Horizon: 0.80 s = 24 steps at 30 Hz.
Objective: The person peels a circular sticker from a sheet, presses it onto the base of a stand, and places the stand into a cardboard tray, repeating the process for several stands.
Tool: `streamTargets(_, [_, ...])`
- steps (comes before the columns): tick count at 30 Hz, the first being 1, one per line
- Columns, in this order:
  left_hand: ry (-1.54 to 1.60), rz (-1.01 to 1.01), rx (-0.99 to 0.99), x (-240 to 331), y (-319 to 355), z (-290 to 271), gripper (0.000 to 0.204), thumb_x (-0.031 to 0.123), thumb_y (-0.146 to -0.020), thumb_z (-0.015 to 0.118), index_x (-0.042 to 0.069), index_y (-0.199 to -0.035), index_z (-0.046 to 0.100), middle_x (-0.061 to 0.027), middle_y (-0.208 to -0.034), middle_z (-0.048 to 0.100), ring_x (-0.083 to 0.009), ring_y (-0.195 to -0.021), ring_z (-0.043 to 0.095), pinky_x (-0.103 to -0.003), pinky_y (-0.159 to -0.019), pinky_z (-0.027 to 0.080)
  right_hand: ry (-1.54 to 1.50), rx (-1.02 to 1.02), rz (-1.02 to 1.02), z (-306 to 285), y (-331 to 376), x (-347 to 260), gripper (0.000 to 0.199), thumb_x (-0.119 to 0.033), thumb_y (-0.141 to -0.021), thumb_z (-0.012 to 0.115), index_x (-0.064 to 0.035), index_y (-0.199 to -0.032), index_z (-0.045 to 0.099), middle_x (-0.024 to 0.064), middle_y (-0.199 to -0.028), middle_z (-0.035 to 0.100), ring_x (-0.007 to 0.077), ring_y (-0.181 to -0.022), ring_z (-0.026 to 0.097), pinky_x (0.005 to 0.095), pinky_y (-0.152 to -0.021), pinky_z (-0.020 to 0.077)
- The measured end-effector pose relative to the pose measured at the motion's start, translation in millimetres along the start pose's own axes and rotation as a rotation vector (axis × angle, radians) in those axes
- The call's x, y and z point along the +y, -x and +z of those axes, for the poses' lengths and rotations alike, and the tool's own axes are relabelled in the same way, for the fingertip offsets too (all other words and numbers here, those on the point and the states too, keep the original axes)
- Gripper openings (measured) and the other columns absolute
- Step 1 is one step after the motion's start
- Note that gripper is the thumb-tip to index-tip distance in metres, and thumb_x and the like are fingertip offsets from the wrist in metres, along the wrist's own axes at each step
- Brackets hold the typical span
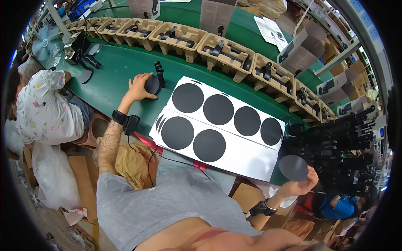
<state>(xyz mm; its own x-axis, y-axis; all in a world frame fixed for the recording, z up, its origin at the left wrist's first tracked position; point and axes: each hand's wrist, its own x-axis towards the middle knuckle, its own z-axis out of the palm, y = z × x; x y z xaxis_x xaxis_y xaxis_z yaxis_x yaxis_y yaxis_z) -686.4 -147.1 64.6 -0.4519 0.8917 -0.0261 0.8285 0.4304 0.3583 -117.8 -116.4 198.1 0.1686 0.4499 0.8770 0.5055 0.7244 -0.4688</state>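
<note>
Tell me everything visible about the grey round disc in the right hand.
The grey disc is a thin, flat, matte circle that looks like foam or rubber. The right hand pinches its lower right edge, lifted beside the white sheets of black discs. Nothing else visibly touches it.

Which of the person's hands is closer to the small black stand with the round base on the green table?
Left. The left hand rests on the stand's round base. The right hand is far off past the white sheets, holding a dark disc.

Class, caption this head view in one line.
Left hand steadies a round black base; right hand lifts a grey disc.
</note>
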Motion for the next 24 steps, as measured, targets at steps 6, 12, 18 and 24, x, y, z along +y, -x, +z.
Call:
streamTargets(6, [0.334,0.234,-0.022,-18.5,-14.3,-8.9,0.109,0.032,-0.051,0.091,0.006,-0.143,0.039,-0.0190,-0.131,0.052,-0.0353,-0.128,0.044,-0.047,-0.107,0.035,-0.098,-0.177,-0.011,13.3,4.2,-20.8,0.029,0.007,-0.078,0.067,-0.0024,-0.099,0.050,0.0110,-0.105,0.051,0.0247,-0.104,0.055,0.0349,-0.094,0.0456])
streamTargets(12, [0.536,0.117,0.150,-29.3,11.9,-27.2,0.093,0.025,-0.065,0.080,0.000,-0.142,0.036,-0.0195,-0.130,0.055,-0.0310,-0.119,0.052,-0.040,-0.104,0.040,-0.008,-0.376,-0.006,18.1,-7.5,-37.4,0.021,0.019,-0.074,0.062,0.0028,-0.086,0.056,0.0125,-0.090,0.060,0.0248,-0.088,0.063,0.0355,-0.087,0.0501])
streamTargets(18, [2.054,0.237,-0.070,108.7,85.3,-85.7,0.084,0.056,-0.081,0.039,0.002,-0.145,0.033,-0.0243,-0.136,0.048,-0.0335,-0.123,0.052,-0.044,-0.101,0.044,-0.481,-0.369,0.406,69.0,-5.0,-71.9,0.023,0.011,-0.069,0.074,-0.0011,-0.077,0.057,0.0050,-0.075,0.055,0.0130,-0.067,0.050,0.0236,-0.061,0.0401])
streamTargets(24, [2.095,0.359,-0.413,201.3,123.9,-76.2,0.094,0.070,-0.085,0.031,0.001,-0.148,0.026,-0.0275,-0.137,0.047,-0.0350,-0.121,0.053,-0.042,-0.100,0.045,-1.038,-0.568,0.898,152.6,20.2,-129.2,0.020,0.007,-0.077,0.074,-0.0021,-0.079,0.056,0.0030,-0.075,0.057,0.0091,-0.065,0.057,0.0219,-0.056,0.0461])
